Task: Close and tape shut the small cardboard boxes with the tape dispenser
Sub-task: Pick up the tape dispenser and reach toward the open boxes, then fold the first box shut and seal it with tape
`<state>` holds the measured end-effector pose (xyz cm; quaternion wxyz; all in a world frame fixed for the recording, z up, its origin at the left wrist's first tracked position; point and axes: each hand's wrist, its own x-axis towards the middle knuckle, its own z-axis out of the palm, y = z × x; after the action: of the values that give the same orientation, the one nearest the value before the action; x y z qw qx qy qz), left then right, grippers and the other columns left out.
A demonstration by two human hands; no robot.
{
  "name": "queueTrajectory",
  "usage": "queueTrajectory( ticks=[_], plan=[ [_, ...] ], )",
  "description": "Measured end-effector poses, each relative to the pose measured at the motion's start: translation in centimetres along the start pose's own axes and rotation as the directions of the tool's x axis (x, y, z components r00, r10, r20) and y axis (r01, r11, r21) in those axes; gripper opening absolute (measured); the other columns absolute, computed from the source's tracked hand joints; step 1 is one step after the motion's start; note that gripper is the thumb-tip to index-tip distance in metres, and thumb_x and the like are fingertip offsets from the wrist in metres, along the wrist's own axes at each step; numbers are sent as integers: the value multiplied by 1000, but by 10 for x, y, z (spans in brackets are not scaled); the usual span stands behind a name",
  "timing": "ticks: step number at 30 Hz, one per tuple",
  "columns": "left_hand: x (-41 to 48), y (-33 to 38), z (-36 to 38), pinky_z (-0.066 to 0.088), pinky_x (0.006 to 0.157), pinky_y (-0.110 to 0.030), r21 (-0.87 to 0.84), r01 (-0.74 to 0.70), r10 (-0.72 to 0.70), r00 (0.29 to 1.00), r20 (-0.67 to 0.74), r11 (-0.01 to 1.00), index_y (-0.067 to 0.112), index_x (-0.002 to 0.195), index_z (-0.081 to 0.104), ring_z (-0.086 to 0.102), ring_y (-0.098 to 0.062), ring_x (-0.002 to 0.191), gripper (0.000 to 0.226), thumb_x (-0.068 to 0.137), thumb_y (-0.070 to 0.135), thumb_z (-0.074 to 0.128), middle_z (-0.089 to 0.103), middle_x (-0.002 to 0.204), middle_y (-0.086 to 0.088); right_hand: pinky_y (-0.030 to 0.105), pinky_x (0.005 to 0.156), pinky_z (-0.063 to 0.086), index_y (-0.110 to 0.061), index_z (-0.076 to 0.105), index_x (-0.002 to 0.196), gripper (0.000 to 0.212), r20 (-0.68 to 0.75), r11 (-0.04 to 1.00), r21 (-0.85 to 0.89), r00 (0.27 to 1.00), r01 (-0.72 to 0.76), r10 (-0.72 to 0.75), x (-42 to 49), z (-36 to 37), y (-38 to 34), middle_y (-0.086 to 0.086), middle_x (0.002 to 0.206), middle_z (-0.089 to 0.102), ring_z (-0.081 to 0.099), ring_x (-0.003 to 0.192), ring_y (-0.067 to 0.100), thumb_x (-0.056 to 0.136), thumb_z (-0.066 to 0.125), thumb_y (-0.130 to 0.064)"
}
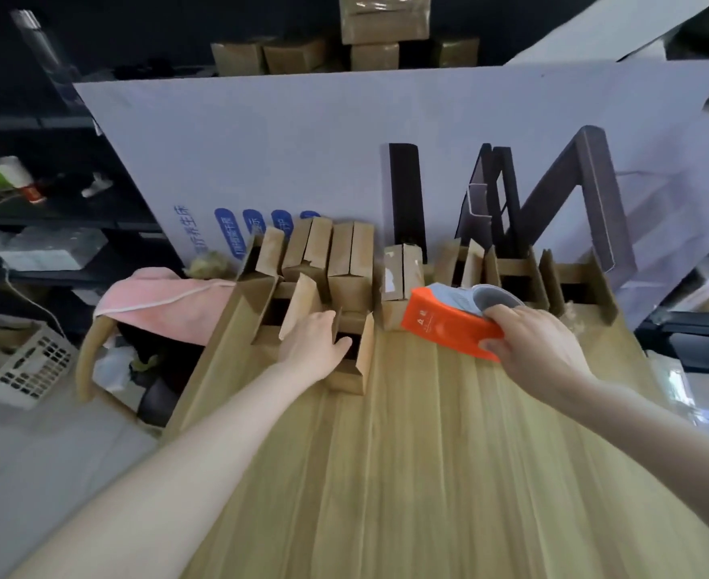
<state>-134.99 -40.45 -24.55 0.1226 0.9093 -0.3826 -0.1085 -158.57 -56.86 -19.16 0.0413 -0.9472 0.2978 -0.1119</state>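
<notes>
- Left hand (315,344) is out at the small cardboard box (350,371), the one standing nearest on the desk (428,474), just in front of the far edge and left of centre. The thumb lies across its dark open mouth and the fingers look wrapped round the left flap. That reads as a grip, though the fingertips are hidden.
- Box flaps are up and the top is wide open: not closed, no tape on it.
- Right hand (540,344) is clamped round the tape dispenser (449,323), orange body with a grey-blue head, held just above the desk right of that box.
- Handling call: thin corrugated card, and with nothing seen inside it should be very light. It will likely slide on the smooth wood and dent if squeezed. Best held low on the side walls, pinned to the desk, while the flaps fold flat.
- The dispenser looks like rigid plastic, and the grip on its rear end suits a pull along the seam.
- Behind, a row of open boxes (344,252) lines the far edge against a white cardboard sheet (302,152).
- A pink towel (169,302) hangs off the desk's left side.
</notes>
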Motion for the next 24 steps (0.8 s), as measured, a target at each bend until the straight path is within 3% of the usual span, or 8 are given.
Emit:
queueTrajectory(
  ticks=[5,12,14,17,20,24],
  plan=[
    [50,-7,40,44,102,-42,-72,139,-132,987,93,988,8,150,22,40,-27,134,71,95,45,49,37,151,-9,29,68,29,-17,58,104,18,41,994,43,995,-96,94,10,23,-4,-1,93,65,58,94,25,91,57,-29],
    [92,7,87,34,109,-50,-136,320,-303,944,135,937,-1,151,4,20,-33,144,92,92,61,39,12,159,-19,31,67,29,-12,60,98,17,82,991,85,992,-107,100,20,46,8,3,86,67,60,87,29,86,65,-24],
    [100,10,100,35,107,-51,-149,356,-335,930,150,923,-2,150,6,24,-34,142,89,94,58,38,17,157,-20,30,67,29,-13,60,98,16,86,990,87,991,-111,104,21,49,12,3,86,66,59,86,29,86,65,-23],
    [105,12,114,34,107,-50,-136,377,-350,918,186,916,0,151,7,27,-34,140,69,99,32,40,20,156,-18,29,66,28,-13,61,97,16,89,989,89,990,-116,108,20,53,18,2,85,66,59,83,28,85,66,-22],
    [103,11,125,27,111,-50,-60,318,-305,938,167,946,4,152,12,18,-31,145,64,95,13,42,16,158,-14,30,66,30,-13,61,96,16,99,990,95,991,-104,94,19,59,27,2,83,66,60,82,28,84,67,-21],
    [99,3,140,13,117,-52,-44,207,-205,978,40,977,13,150,27,10,-28,148,51,101,21,37,16,161,-7,32,66,35,-16,59,96,15,127,988,100,986,-121,108,16,67,36,0,84,65,59,82,27,85,65,-23]
  ],
)
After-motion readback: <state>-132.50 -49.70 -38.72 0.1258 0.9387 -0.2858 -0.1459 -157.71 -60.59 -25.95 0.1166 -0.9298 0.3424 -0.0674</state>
